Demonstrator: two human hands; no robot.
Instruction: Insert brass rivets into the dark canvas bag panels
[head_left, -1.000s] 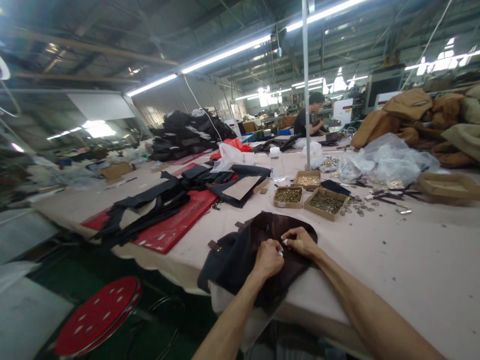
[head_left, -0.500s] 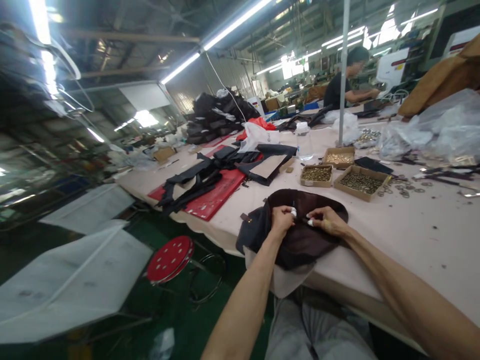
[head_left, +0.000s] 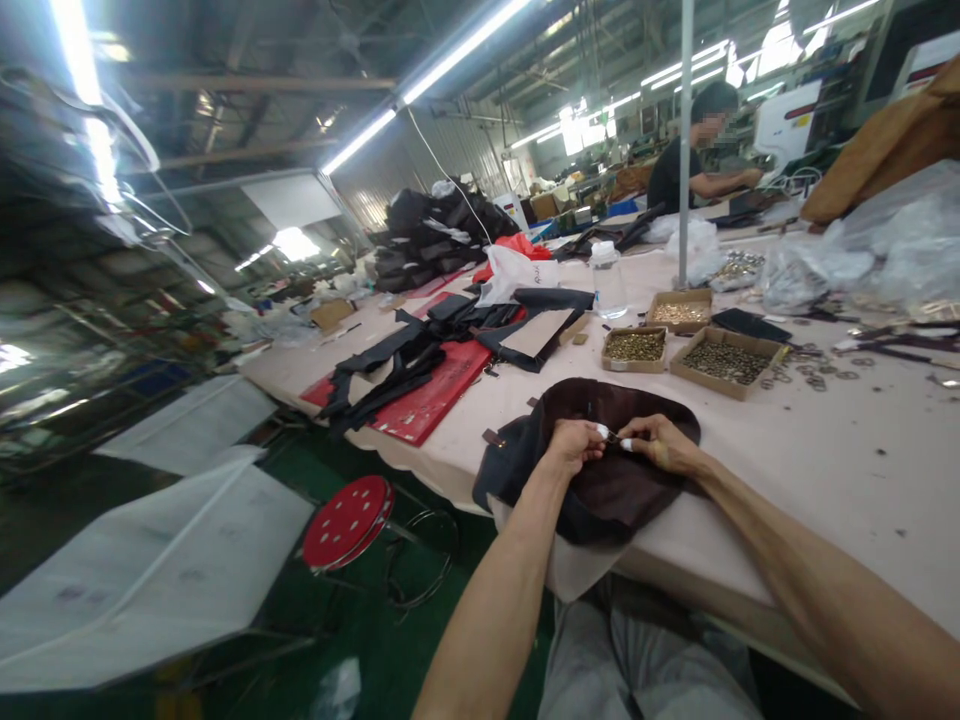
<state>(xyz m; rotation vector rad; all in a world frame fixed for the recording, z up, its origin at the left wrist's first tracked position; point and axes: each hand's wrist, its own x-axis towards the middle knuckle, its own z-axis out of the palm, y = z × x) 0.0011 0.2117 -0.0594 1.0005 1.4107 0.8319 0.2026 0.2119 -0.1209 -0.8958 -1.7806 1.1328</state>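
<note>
A dark bag (head_left: 637, 500) with a brown lining lies at the table's near edge, partly hanging over it. Above its lining my left hand (head_left: 576, 445) is closed in a pinch, with white wrapping on a fingertip. Facing it, my right hand (head_left: 660, 443) pinches too, its fingertips wrapped in white. A small metal piece (head_left: 613, 438) shows between the two sets of fingertips; its exact kind is too small to make out. On the bag's left side sits a short brown tab (head_left: 493, 438) with a metal fitting.
Cardboard trays of small metal fittings (head_left: 726, 362) stand beyond the bag, near loose metal rings (head_left: 817, 370) and a plastic bottle (head_left: 607, 282). Dark cut pieces lie over a red board (head_left: 442, 395) to the left. A red stool (head_left: 349, 522) stands below. A co-worker (head_left: 675, 180) sits across the table.
My hands have come closer together, the left moving right. A small metal piece now shows between the fingertips. The bag stays in place.
</note>
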